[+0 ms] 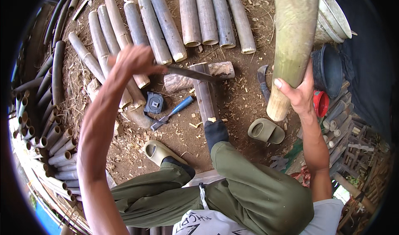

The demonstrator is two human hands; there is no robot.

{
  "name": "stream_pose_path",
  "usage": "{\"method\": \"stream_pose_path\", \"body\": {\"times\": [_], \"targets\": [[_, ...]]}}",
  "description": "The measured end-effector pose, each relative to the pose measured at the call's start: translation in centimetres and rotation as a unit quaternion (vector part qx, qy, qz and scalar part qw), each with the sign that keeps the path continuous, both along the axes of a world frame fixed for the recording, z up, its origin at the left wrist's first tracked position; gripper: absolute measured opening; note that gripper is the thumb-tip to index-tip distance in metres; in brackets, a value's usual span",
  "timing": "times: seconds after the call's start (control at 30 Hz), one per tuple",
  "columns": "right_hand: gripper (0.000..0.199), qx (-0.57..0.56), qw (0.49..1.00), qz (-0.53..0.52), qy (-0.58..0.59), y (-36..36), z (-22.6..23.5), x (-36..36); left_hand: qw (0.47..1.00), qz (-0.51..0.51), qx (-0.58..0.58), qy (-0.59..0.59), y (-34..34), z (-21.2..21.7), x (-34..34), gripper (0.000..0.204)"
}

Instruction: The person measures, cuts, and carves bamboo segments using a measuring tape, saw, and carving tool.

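Note:
My left hand (pixel 135 62) is closed round the handle of a long knife (pixel 189 72); the hand is slightly blurred. The knife's dark blade reaches right across a dark bamboo tube (pixel 204 100). The tube's far end rests on a short log (pixel 178 82), and my foot in a dark sock (pixel 216 132) is at its near end. Raised on the right, my right hand (pixel 301 91) grips a thick greenish bamboo club (pixel 294 48), thumb in front, fingers behind it. Close to the camera, the club runs past the upper edge.
Several cut bamboo tubes (pixel 156 29) lie in rows at the far side. A tape measure (pixel 154 103), a blue-handled chisel (pixel 181 106), a sickle-like blade (pixel 263 82) and sandals (pixel 266 130) lie on the chip-strewn soil. Buckets (pixel 327 71) stand at right; bamboo stacks (pixel 62 158) line the left.

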State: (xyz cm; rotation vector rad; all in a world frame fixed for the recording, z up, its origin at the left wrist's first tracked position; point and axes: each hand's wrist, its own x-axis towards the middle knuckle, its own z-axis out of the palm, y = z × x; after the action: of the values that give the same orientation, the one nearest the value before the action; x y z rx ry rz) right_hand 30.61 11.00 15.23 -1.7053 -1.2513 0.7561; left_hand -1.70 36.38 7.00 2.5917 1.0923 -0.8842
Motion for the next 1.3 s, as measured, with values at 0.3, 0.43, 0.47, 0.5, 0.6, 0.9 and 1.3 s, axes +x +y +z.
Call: {"method": "stream_pose_path", "body": {"times": [0.3, 0.43, 0.47, 0.5, 0.6, 0.9, 1.3], "targets": [[0.093, -0.035, 0.997, 0.040, 0.051, -2.8, -2.8, -0.6, 0.937, 0.208, 0.017, -0.280, -17.6, -6.2, -8.5, 0.029], [0.097, -0.030, 0.997, 0.076, 0.008, -2.8, -2.9, -0.4, 0.968, 0.152, -0.032, -0.195, -17.6, -6.6, -8.7, 0.029], [0.098, -0.031, 0.996, 0.084, 0.009, -2.6, -2.8, -0.4, 0.971, 0.144, -0.039, -0.185, -17.6, -6.8, -8.8, 0.028], [0.097, -0.031, 0.996, 0.086, 0.006, -2.5, -2.8, -0.4, 0.973, 0.140, -0.042, -0.181, -17.6, -6.9, -8.8, 0.028], [0.097, -0.034, 0.995, 0.092, -0.001, -2.3, -2.7, -0.5, 0.974, 0.135, -0.051, -0.172, -17.7, -7.3, -9.0, 0.027], [0.097, -0.042, 0.993, 0.113, 0.003, -1.7, -2.6, -0.7, 0.971, 0.152, -0.061, -0.176, -17.8, -8.1, -9.6, 0.026], [0.057, 0.241, 0.778, 0.485, -0.319, -0.7, -5.5, -2.3, 0.971, 0.175, -0.145, -0.079, -14.7, -7.2, -7.4, 0.028]]}}
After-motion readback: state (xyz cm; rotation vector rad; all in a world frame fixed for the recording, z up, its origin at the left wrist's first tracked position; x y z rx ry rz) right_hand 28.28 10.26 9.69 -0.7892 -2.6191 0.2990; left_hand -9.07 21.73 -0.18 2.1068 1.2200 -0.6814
